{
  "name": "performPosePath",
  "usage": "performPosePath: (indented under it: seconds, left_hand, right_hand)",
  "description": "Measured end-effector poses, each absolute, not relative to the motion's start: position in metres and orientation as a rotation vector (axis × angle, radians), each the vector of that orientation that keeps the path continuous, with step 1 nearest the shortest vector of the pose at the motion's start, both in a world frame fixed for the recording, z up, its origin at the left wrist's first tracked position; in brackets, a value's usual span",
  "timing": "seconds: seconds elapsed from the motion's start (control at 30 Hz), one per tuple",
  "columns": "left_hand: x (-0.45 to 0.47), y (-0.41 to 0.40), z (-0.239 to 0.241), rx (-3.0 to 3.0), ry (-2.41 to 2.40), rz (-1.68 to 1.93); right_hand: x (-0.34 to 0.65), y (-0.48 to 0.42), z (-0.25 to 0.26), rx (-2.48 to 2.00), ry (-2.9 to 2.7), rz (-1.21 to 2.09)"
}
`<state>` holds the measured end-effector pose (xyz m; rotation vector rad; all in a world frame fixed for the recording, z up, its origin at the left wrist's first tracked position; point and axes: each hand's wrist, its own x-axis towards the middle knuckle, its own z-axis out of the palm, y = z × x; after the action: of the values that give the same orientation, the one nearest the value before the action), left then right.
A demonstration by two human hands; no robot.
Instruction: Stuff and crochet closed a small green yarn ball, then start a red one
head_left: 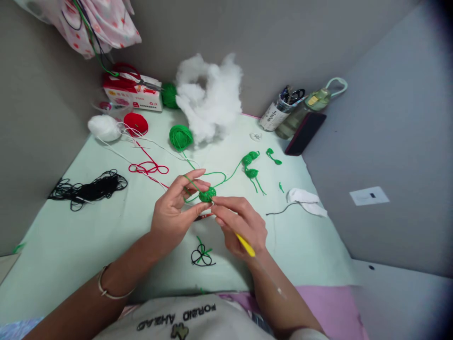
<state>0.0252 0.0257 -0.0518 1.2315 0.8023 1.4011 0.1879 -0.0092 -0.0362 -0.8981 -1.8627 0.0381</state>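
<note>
Between the thumb and fingers of my left hand (177,203) is a small green crochet piece (207,194), with green yarn running over the fingers. My right hand (244,222) grips a crochet hook (245,244) with a yellow handle; its tip is at the crochet piece, where my fingertips hide it. A strand leads from my left hand back towards a green yarn ball (180,137). Partly hidden under my hands lies a thin red and dark object (204,216). Nearer my body are black and green yarn scraps (203,256).
White stuffing (212,99) is heaped at the back. Left are black yarn (92,187), red yarn (136,124), white yarn (104,128) and scissors on a box (148,101). Right are green crochet leaves (250,163), a white piece (307,202), a phone (305,133), a bottle (297,115) and a pen cup (273,117).
</note>
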Motion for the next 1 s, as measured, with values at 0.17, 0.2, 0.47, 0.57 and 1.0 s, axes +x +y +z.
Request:
performPosePath:
  seconds: [0.17,0.2,0.47,0.57,1.0]
  left_hand:
    - [0.027,0.021,-0.048,1.183,0.886,1.357]
    - [0.028,0.020,-0.046,1.169,0.894,1.336]
    - [0.028,0.022,-0.043,1.129,0.853,1.358]
    - [0.027,0.023,-0.044,1.158,0.840,1.379]
    - [0.027,0.023,-0.050,1.263,0.881,1.440]
  right_hand:
    - [0.187,-0.011,-0.047,-0.984,-1.943,-0.248]
    - [0.188,-0.011,-0.048,-0.998,-1.936,-0.263]
    - [0.192,-0.004,-0.037,-0.919,-1.647,0.326]
    - [0.192,-0.003,-0.033,-0.915,-1.578,0.433]
    - [0.193,-0.006,-0.029,-0.957,-1.684,0.359]
